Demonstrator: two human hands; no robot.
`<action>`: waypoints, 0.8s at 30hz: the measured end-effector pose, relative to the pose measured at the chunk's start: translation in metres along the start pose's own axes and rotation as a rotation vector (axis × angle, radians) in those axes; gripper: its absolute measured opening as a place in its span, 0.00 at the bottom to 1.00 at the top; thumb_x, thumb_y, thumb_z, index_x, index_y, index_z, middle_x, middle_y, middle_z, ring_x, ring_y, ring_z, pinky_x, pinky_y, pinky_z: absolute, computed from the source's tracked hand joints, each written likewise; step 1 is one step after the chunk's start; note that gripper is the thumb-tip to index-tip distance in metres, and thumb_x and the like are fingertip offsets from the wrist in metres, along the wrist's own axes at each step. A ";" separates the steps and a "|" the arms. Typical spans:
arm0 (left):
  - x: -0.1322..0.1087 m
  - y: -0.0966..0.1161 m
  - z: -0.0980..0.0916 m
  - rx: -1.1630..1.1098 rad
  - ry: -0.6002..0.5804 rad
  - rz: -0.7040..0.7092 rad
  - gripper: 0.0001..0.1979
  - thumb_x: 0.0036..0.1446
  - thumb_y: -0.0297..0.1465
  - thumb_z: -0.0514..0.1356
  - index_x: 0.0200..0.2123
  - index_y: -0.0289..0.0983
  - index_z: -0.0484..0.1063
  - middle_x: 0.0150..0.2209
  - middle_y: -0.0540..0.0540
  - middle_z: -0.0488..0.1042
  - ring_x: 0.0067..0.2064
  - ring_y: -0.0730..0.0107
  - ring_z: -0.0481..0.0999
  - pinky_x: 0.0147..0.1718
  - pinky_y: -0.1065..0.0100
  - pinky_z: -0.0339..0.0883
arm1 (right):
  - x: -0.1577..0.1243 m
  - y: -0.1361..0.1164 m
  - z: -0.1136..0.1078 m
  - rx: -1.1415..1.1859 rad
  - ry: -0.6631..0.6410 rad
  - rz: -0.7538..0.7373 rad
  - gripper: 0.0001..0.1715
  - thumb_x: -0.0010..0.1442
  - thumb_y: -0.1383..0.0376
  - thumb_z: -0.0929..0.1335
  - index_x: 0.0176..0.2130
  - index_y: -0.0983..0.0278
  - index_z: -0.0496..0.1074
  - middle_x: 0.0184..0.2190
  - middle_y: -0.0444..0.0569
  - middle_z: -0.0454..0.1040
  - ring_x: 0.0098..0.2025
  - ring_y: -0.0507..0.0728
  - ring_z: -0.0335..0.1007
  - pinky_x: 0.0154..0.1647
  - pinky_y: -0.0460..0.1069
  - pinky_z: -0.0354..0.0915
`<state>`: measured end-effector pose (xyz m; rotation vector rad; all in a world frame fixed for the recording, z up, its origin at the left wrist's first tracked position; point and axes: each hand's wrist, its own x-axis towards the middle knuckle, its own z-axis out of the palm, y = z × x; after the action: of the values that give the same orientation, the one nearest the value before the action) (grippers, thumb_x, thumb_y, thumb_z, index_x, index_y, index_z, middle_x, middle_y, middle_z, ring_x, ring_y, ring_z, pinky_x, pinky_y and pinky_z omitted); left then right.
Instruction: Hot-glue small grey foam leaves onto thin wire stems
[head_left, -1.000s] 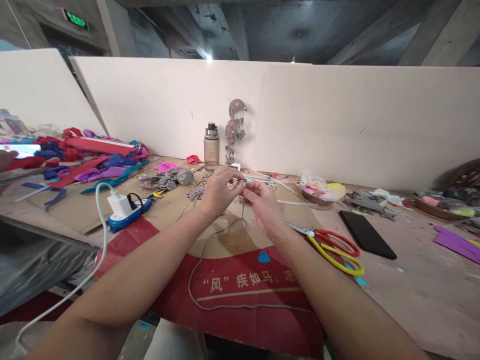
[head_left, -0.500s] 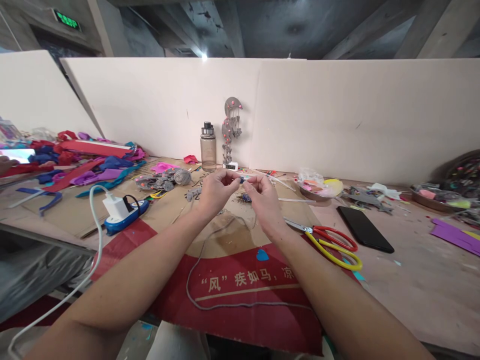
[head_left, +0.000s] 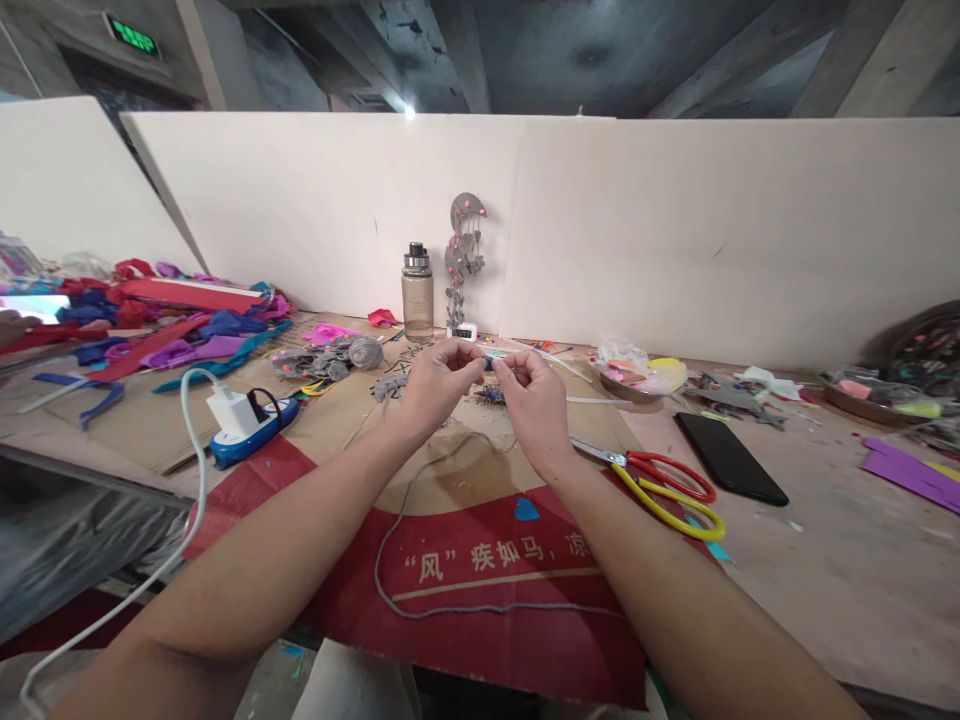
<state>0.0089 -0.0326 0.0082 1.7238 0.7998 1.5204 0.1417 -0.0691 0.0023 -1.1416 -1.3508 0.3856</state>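
Fingertips of my left hand [head_left: 444, 385] and my right hand [head_left: 536, 405] are pinched close together above the cardboard sheet [head_left: 337, 600]. Between them shows a small dark blue piece [head_left: 490, 365], its exact kind too small to make out. A grey yarn [head_left: 405, 490] loops from below my hands toward the sheet's front edge, partly hidden under my right forearm. On the red printed part lies a blue heart cutout [head_left: 526, 509]. Beside my right forearm rest scissors [head_left: 671, 478] with red and yellow handles. Behind my right hand, a small dark blue cluster [head_left: 493, 396] is partly covered.
At the back stand a bottle [head_left: 418, 300] and a grey hanging ornament [head_left: 469, 240] against a white panel. Left are a yarn ball [head_left: 366, 352], a blue power strip [head_left: 255, 432] and coloured fabric strips [head_left: 187, 350]. A black phone [head_left: 729, 458] and a filled dish [head_left: 634, 390] lie right.
Both hands have shifted very slightly to the right, still pinched together at the small blue piece. The things on the table stay where they were.
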 end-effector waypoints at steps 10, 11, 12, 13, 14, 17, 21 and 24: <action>-0.001 -0.001 0.001 -0.059 -0.053 0.005 0.05 0.51 0.31 0.63 0.27 0.36 0.72 0.21 0.52 0.71 0.22 0.77 0.66 0.23 0.73 0.61 | 0.001 0.002 -0.002 -0.078 0.057 -0.012 0.12 0.57 0.55 0.68 0.32 0.61 0.70 0.19 0.38 0.60 0.23 0.51 0.53 0.26 0.47 0.50; 0.000 -0.002 0.000 -0.064 -0.059 0.010 0.05 0.51 0.31 0.63 0.27 0.36 0.72 0.21 0.52 0.71 0.22 0.77 0.67 0.23 0.74 0.61 | 0.001 0.002 -0.003 -0.082 0.056 -0.013 0.12 0.57 0.55 0.68 0.34 0.61 0.70 0.19 0.37 0.58 0.23 0.51 0.53 0.26 0.47 0.50; 0.000 -0.002 0.000 -0.067 -0.065 0.017 0.05 0.52 0.31 0.63 0.27 0.36 0.72 0.21 0.52 0.71 0.22 0.77 0.67 0.23 0.74 0.62 | 0.001 0.001 -0.003 -0.082 0.050 -0.017 0.12 0.57 0.55 0.68 0.35 0.61 0.71 0.18 0.37 0.58 0.23 0.51 0.52 0.26 0.47 0.50; 0.000 -0.002 0.000 -0.068 -0.074 0.023 0.05 0.52 0.31 0.63 0.28 0.35 0.72 0.21 0.51 0.71 0.23 0.77 0.67 0.24 0.74 0.62 | 0.001 0.001 -0.004 -0.076 0.038 -0.022 0.12 0.57 0.55 0.67 0.36 0.61 0.72 0.19 0.37 0.59 0.23 0.51 0.53 0.26 0.47 0.50; 0.001 -0.002 -0.001 -0.069 -0.088 0.025 0.05 0.52 0.31 0.63 0.28 0.35 0.72 0.22 0.51 0.72 0.23 0.77 0.68 0.24 0.74 0.63 | 0.002 0.001 -0.004 -0.066 0.023 -0.029 0.13 0.58 0.55 0.67 0.36 0.61 0.73 0.19 0.38 0.62 0.24 0.51 0.54 0.27 0.47 0.51; 0.001 0.000 -0.002 -0.094 -0.157 -0.003 0.07 0.53 0.33 0.63 0.29 0.34 0.73 0.23 0.49 0.74 0.24 0.76 0.71 0.27 0.73 0.67 | 0.004 0.001 -0.005 -0.035 0.001 -0.041 0.13 0.58 0.56 0.67 0.34 0.62 0.74 0.23 0.42 0.69 0.26 0.52 0.59 0.28 0.47 0.54; 0.001 0.005 -0.002 -0.206 -0.184 -0.128 0.11 0.52 0.36 0.65 0.35 0.33 0.73 0.26 0.46 0.77 0.28 0.70 0.77 0.31 0.67 0.74 | 0.006 0.003 -0.007 -0.037 0.002 -0.035 0.12 0.57 0.56 0.67 0.34 0.62 0.75 0.24 0.44 0.71 0.27 0.53 0.61 0.29 0.47 0.55; 0.002 0.006 -0.002 -0.198 -0.205 -0.184 0.14 0.51 0.38 0.66 0.34 0.32 0.75 0.27 0.45 0.78 0.28 0.69 0.79 0.33 0.66 0.76 | 0.006 0.003 -0.008 -0.046 -0.012 -0.043 0.11 0.57 0.57 0.67 0.33 0.62 0.74 0.24 0.44 0.70 0.28 0.53 0.61 0.29 0.47 0.56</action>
<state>0.0074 -0.0340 0.0143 1.5829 0.6596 1.2335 0.1515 -0.0662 0.0042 -1.1481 -1.3986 0.3317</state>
